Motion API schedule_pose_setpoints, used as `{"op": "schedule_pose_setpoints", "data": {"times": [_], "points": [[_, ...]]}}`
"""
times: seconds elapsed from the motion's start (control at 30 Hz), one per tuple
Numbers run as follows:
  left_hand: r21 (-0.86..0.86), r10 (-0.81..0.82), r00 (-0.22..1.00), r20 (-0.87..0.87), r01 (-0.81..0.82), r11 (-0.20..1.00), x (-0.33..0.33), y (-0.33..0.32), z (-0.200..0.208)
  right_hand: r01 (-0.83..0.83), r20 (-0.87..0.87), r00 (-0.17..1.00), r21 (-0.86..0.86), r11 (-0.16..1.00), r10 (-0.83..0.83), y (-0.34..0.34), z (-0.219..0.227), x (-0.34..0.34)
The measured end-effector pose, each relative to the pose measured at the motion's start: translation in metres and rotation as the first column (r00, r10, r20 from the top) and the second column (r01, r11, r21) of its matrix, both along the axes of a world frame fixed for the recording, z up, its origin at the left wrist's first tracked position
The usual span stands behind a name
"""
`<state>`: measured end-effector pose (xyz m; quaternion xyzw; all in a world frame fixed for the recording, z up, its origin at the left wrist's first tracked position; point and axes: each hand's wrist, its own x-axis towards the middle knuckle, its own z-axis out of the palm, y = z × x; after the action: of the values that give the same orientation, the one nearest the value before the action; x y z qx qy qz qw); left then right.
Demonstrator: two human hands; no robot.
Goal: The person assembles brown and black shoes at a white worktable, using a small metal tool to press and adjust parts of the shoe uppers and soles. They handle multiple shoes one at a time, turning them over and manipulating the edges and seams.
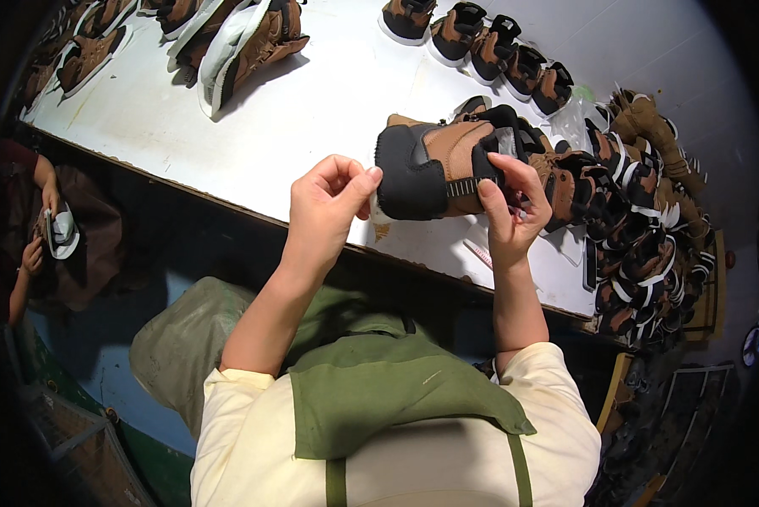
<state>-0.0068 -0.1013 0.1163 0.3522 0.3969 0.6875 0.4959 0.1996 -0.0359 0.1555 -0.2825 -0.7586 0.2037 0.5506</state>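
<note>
Head cam: shoe (460,144) btwn hands (324,198) (517,207), blk end (406,173) L, long axis approx. crosswise

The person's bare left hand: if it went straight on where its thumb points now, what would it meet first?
The left hand would most likely meet the brown-and-black shoe in the right hand, at its black end; the thumb tip is at that edge, contact unclear.

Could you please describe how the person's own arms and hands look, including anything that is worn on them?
The left hand and right hand are both bare, with no gloves visible. The forearms are uncovered, and no watch or bracelet shows at either wrist. Plain, pale cream, short sleeves end near the elbows.
</note>
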Motion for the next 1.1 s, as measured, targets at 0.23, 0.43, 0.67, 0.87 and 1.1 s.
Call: {"op": "schedule_pose_setpoints", "data": {"times": [0.23,0.43,0.67,0.87,1.1], "points": [[-0.037,-0.054,0.948,0.315,0.070,0.997,-0.003,0.010,0.001,-0.058,0.059,0.996,-0.023,0.998,0.060,0.019,0.018,-0.009],[-0.025,-0.043,0.868,0.494,0.064,0.998,-0.003,0.019,-0.008,-0.127,0.058,0.989,-0.138,0.982,0.136,0.030,0.034,-0.024],[0.072,-0.035,0.894,0.446,0.003,0.997,-0.007,0.026,0.003,-0.129,0.115,0.980,-0.231,0.964,0.159,0.049,0.056,-0.032],[0.076,0.018,0.961,0.275,-0.040,0.996,-0.002,0.019,0.026,-0.178,0.058,0.971,-0.472,0.863,0.232,0.064,0.097,-0.043],[0.147,0.171,0.984,-0.050,-0.162,0.976,-0.001,0.003,0.030,-0.155,0.156,0.928,-0.663,0.733,0.337,0.086,0.090,-0.043]]}}
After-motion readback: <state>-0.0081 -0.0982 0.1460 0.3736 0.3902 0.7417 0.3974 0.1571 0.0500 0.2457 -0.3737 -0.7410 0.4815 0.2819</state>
